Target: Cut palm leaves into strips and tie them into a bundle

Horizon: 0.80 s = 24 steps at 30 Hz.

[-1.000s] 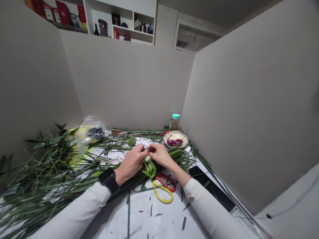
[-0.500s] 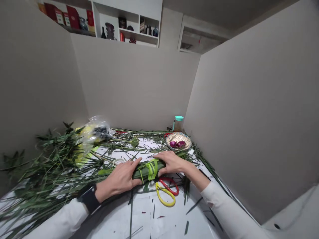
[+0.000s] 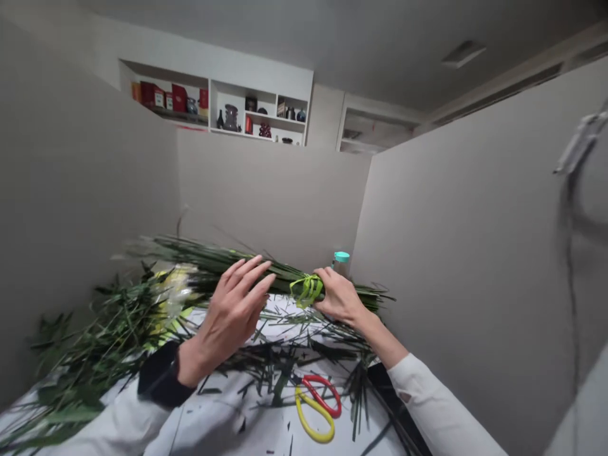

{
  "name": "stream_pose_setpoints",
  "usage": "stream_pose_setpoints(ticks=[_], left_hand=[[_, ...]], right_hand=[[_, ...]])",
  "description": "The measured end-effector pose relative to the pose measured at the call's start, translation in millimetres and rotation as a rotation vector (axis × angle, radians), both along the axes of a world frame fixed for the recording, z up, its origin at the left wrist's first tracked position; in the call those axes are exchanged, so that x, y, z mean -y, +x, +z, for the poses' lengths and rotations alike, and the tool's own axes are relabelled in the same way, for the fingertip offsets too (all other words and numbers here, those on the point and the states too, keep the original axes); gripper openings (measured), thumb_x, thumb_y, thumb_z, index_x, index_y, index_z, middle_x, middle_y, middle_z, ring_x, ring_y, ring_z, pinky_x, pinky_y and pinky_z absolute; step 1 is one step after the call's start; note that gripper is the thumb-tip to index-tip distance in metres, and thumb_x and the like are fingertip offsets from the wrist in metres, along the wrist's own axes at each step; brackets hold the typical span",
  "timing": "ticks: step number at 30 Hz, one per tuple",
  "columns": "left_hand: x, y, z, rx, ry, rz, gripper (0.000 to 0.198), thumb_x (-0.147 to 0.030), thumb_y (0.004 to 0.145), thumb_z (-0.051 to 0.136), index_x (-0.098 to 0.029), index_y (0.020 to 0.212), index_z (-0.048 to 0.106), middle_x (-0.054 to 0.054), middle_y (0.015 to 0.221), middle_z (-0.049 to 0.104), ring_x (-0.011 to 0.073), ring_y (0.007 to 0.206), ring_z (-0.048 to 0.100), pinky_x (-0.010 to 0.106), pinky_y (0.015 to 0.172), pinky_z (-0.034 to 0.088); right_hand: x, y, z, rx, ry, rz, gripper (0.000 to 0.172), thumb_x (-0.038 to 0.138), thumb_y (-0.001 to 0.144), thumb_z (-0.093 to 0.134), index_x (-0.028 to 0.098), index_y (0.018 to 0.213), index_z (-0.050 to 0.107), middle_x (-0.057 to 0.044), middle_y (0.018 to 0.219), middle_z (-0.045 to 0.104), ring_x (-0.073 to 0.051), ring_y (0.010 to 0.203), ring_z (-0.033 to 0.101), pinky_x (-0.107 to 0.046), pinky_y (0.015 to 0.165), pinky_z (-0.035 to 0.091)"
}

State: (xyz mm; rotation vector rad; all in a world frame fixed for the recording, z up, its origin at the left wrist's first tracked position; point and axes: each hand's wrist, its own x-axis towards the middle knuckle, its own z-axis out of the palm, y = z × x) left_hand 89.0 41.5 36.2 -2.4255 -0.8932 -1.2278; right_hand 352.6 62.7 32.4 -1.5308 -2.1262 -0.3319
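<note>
A long bundle of green stems and leaves point(image 3: 286, 275) is raised off the table, lying roughly crosswise, its far left end blurred. Bright green ribbon point(image 3: 308, 290) is tied around it near the right end. My right hand point(image 3: 338, 296) grips the bundle just right of the ribbon, fingers wrapped over it. My left hand point(image 3: 235, 309), fingers stretched out and apart, is in front of the bundle left of the ribbon; whether it touches cannot be told. Below lie scissors point(image 3: 306, 381) with one red and one yellow handle.
Loose green foliage point(image 3: 109, 335) heaps on the left beside a clear plastic bag point(image 3: 179, 288). Cut leaf pieces litter the white table point(image 3: 213, 411). A teal-lidded jar point(image 3: 342, 257) stands behind my right hand. Grey partitions point(image 3: 270, 190) enclose the table.
The tied bundle has been lifted up and away from the table. My left hand has let go and its fingers spread, while my right hand keeps its hold. The view has tilted upward.
</note>
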Motion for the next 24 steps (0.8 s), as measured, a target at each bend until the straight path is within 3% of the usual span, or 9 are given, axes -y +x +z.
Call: stream_pose_setpoints(ticks=[4,8,11,17,20,24], left_hand=[[-9,-10,-9.3,0.303,-0.055,0.047,0.024,-0.024,0.091,0.052,-0.02,0.111,0.063,0.016,0.121,0.065,0.0326,0.126,0.048,0.055,0.109,0.035],[-27,-11,-17.5,0.501,-0.298,0.011,0.04,-0.038,0.082,0.064,-0.016,0.116,0.064,0.019,0.123,0.065,0.0395,0.118,0.054,0.064,0.104,0.035],[-33,-1,-12.3,0.62,-0.526,-0.125,0.05,-0.042,0.077,0.071,-0.017,0.119,0.065,0.02,0.125,0.067,0.0408,0.117,0.058,0.063,0.101,0.038],[-27,39,16.0,0.963,-0.784,-0.522,0.055,-0.037,0.069,0.08,-0.019,0.118,0.065,0.014,0.124,0.07,0.0318,0.123,0.058,0.041,0.099,0.047],[-25,51,26.8,1.152,-0.857,-0.674,0.04,-0.033,0.074,0.078,-0.02,0.111,0.067,0.008,0.115,0.073,0.0251,0.11,0.066,0.036,0.094,0.051],[-26,53,33.6,1.344,-0.979,-0.784,0.022,-0.029,0.088,0.066,-0.014,0.104,0.067,0.007,0.106,0.073,0.0203,0.094,0.069,0.041,0.085,0.056]], right_hand=[[-5,2,22.6,-0.131,0.12,-0.098,0.032,0.035,0.094,0.061,0.016,0.12,0.058,-0.008,0.116,0.063,-0.021,0.097,0.064,-0.041,0.081,0.056],[-4,-8,32.2,-0.213,0.186,-0.098,0.028,0.035,0.094,0.061,0.016,0.114,0.06,-0.006,0.108,0.064,-0.019,0.091,0.065,-0.038,0.077,0.056],[-1,-19,37.3,-0.243,0.224,-0.083,0.027,0.034,0.089,0.065,0.016,0.109,0.059,-0.005,0.102,0.064,-0.019,0.089,0.063,-0.035,0.075,0.053],[10,-52,40.4,-0.225,0.298,-0.062,0.034,0.025,0.079,0.064,0.021,0.112,0.057,-0.006,0.098,0.061,-0.024,0.089,0.061,-0.032,0.072,0.047],[18,-72,36.5,-0.177,0.33,-0.058,0.044,0.016,0.076,0.062,0.019,0.119,0.057,-0.011,0.102,0.06,-0.029,0.093,0.057,-0.04,0.079,0.045],[29,-93,31.0,-0.136,0.342,0.0,0.06,0.006,0.073,0.061,0.018,0.132,0.052,-0.017,0.112,0.058,-0.035,0.103,0.052,-0.05,0.09,0.041]])
